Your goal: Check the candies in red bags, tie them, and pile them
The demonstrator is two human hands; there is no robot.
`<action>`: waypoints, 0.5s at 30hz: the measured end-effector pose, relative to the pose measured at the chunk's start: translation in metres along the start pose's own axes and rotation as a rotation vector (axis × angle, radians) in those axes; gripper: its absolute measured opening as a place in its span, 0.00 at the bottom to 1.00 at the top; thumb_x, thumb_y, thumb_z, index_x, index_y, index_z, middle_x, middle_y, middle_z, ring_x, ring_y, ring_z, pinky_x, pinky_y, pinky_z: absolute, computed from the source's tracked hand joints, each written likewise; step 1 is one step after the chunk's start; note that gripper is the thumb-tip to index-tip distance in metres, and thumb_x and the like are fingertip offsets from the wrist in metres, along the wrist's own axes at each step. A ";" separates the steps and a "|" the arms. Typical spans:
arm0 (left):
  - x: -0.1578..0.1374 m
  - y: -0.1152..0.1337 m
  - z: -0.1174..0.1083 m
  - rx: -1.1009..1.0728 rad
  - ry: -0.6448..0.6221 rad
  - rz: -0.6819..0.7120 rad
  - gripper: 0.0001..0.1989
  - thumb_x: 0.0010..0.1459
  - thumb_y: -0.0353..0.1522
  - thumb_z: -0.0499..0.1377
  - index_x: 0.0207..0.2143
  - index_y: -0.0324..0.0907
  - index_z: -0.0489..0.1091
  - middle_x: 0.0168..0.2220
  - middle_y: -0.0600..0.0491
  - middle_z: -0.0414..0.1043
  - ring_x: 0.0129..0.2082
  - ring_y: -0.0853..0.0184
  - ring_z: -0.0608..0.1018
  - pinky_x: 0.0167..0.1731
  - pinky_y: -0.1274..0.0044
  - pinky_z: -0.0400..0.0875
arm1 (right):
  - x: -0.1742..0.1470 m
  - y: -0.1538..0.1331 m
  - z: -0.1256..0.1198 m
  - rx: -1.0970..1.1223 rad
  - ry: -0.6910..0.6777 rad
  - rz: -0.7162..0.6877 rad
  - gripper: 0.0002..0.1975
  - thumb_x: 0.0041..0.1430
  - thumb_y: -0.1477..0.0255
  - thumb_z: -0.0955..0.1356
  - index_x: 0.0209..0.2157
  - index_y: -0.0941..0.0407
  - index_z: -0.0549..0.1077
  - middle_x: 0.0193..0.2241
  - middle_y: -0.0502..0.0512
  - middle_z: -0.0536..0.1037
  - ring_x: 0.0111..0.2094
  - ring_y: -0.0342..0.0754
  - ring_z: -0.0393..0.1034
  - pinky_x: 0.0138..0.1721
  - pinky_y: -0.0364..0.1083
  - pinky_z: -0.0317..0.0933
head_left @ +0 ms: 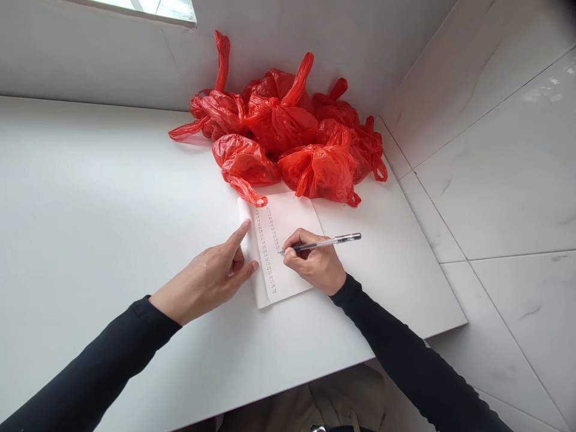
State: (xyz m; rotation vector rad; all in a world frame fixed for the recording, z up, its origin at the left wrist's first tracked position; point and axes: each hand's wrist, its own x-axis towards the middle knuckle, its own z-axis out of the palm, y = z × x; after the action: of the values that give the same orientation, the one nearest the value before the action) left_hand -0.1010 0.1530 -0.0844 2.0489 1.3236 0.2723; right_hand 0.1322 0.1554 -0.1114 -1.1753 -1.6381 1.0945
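A notepad (294,279) lies on the white table, its page carrying two columns of handwritten numbers. My right hand (317,264) grips a clear-barrelled pen (330,241), with the tip at the lower end of the second column. Along the pad's left edge rests my left hand (216,273), index finger and thumb spread apart and touching the paper; its other fingers are curled under. Just beyond the pad, a knotted red plastic bag (245,161) overlaps the page's top edge with its handle loop.
Several more tied red plastic bags (281,123) are heaped against the back wall (351,42). The white table (90,198) extends to the left. Its right edge meets a tiled wall (504,156), and its front edge runs close to my lap.
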 end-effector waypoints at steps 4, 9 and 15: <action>0.000 0.000 -0.001 0.000 -0.008 -0.019 0.37 0.67 0.43 0.50 0.73 0.42 0.39 0.26 0.61 0.62 0.22 0.69 0.65 0.28 0.75 0.63 | 0.000 0.001 0.000 0.001 0.032 -0.008 0.02 0.55 0.76 0.68 0.30 0.55 0.73 0.24 0.45 0.71 0.22 0.41 0.63 0.25 0.40 0.59; 0.000 0.002 -0.001 -0.001 -0.007 -0.020 0.37 0.67 0.43 0.50 0.72 0.43 0.39 0.26 0.61 0.62 0.22 0.69 0.65 0.28 0.75 0.63 | 0.000 0.002 0.000 -0.011 0.048 0.008 0.02 0.56 0.75 0.68 0.30 0.55 0.73 0.25 0.46 0.73 0.22 0.41 0.64 0.25 0.40 0.60; -0.001 0.002 0.000 -0.001 -0.006 -0.019 0.37 0.67 0.43 0.50 0.72 0.42 0.40 0.26 0.60 0.62 0.23 0.69 0.65 0.28 0.75 0.63 | 0.000 0.002 0.000 -0.012 0.033 0.004 0.01 0.56 0.75 0.68 0.31 0.55 0.73 0.25 0.45 0.73 0.23 0.41 0.64 0.25 0.40 0.60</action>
State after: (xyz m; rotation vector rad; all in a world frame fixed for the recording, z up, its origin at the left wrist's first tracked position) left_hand -0.1003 0.1522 -0.0830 2.0342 1.3381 0.2576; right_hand 0.1322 0.1558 -0.1131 -1.1983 -1.6198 1.0641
